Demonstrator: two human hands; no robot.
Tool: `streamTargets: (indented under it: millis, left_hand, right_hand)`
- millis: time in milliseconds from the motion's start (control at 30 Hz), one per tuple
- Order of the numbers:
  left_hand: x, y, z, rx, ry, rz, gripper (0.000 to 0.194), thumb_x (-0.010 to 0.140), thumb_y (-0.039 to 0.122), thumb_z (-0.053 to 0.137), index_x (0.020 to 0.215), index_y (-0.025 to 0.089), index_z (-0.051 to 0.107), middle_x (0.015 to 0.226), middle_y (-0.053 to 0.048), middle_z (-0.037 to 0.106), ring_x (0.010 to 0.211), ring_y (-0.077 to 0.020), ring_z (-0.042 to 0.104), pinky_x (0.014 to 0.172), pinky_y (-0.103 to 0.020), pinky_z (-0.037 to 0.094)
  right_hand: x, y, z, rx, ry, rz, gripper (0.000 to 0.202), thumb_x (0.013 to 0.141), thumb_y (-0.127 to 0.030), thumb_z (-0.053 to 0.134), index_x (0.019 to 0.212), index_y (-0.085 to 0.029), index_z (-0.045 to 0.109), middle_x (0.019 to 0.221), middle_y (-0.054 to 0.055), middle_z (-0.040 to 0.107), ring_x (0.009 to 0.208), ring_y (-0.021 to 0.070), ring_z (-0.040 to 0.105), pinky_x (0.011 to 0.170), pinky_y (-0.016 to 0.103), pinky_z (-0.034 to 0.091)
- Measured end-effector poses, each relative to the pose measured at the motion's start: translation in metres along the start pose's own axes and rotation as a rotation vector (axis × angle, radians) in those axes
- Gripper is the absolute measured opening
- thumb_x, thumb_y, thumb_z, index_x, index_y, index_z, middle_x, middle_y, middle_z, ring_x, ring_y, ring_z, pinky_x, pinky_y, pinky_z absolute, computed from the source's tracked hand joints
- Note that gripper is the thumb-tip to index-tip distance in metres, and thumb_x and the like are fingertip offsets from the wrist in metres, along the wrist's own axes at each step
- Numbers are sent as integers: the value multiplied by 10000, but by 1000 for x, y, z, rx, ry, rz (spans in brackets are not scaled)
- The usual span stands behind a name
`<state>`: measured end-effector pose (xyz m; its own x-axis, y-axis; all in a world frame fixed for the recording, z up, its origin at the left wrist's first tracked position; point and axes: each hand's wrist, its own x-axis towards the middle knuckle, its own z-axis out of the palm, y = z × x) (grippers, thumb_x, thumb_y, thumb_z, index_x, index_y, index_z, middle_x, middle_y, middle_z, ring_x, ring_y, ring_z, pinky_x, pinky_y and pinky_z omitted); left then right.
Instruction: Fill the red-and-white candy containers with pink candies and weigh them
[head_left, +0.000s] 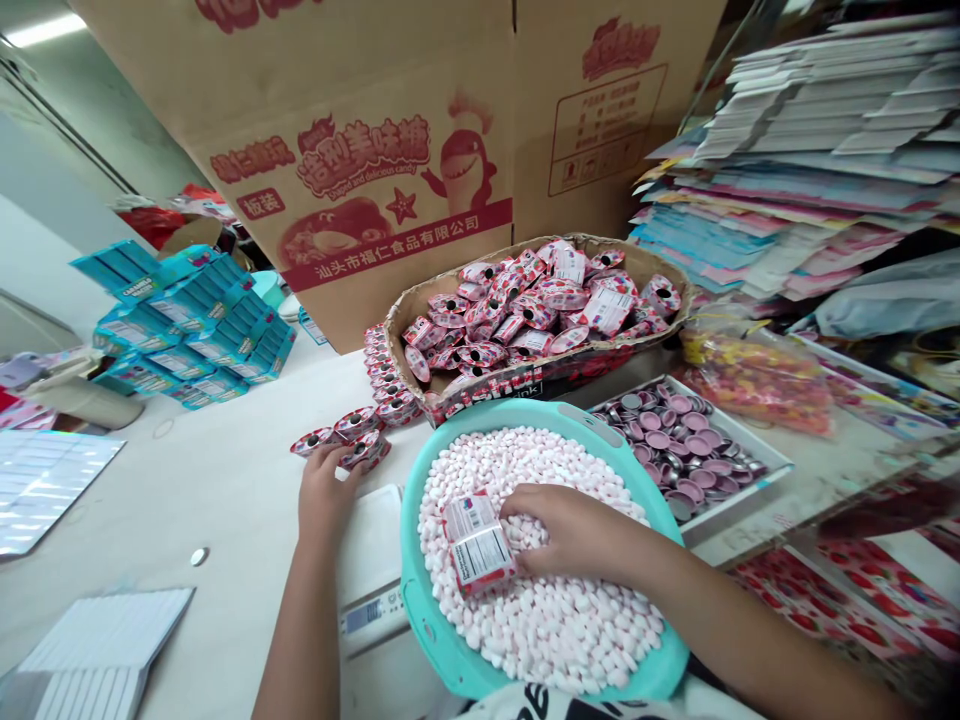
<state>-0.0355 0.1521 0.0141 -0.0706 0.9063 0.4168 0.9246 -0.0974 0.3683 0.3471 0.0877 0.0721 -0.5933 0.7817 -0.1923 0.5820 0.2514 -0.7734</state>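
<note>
The curled right hand (551, 530) grips a small red-and-white printed cardboard box (480, 545) (label up) over pale oval candies (555, 625) in a round turquoise plastic basin (416, 600). The left hand (326, 490), fingers bent, touches red-patterned cartons (366, 450); whether it grips one, I cannot tell.

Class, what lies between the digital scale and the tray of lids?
In the head view, the teal basin of white pellets lies between the scale and the lid tray, under the right hand.

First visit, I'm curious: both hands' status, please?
Left hand at red printed packs. Right hand touching red-and-white printed packet, over pale-pink pellets in turquoise plastic tub. Close by: white digital scale, beside tub.
</note>
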Motion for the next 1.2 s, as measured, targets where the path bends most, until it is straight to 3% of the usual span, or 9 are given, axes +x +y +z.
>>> streamTargets:
  millis: [200, 300, 533, 833, 1200]
  left_hand:
    - [-2, 2, 1, 106, 65, 41, 335, 842, 396, 619, 1089, 186, 703, 1070, -135, 615, 1072, -322, 561, 1007, -493, 439]
    - [-4, 6, -1, 145, 85, 50, 327, 862, 415, 592, 1048, 172, 708, 1021, -146, 650, 1046, -338, 563, 993, -509, 435]
    - [-1, 10, 3, 186, 27, 135, 309, 912, 358, 524, 1098, 188, 702, 1062, -125, 716, 1051, -311, 609, 991, -468, 448]
    - [3, 10, 4, 251, -8, 188, 282, 901, 369, 544, 994, 173, 725, 1054, -142, 733, 1018, -314, 633, 958, -462, 461]
    - [30, 2, -1, 360, -150, 237, 244, 907, 345, 506, 956, 229, 714, 1099, -106, 729, 1044, -308, 635, 935, -446, 449]
  right_hand:
    - [0, 1, 0, 18, -3, -16, 488, 708, -363, 789, 1182, -283, 701, 1177, 38, 712, 1102, 294, 640, 926, 391, 463]
    - [1, 0, -1, 13, -8, 3, 484, 699, -356, 796, 1166, -267, 710, 1166, 51, 715, 1100, 301, 640, 924, 397, 464]
    - [2, 1, 0, 8, 7, -17, 504, 703, -351, 792, 1193, -281, 701, 1174, 51, 713, 1098, 300, 642, 933, 404, 458]
    - [1, 0, -3, -5, -13, -7, 490, 709, -347, 792, 1185, -273, 702, 1190, 55, 713, 1113, 307, 641, 931, 395, 459]
    - [1, 1, -2, -2, 7, -6, 494, 702, -369, 798, 1178, -272, 710, 1185, 60, 717, 1102, 310, 646, 930, 398, 465]
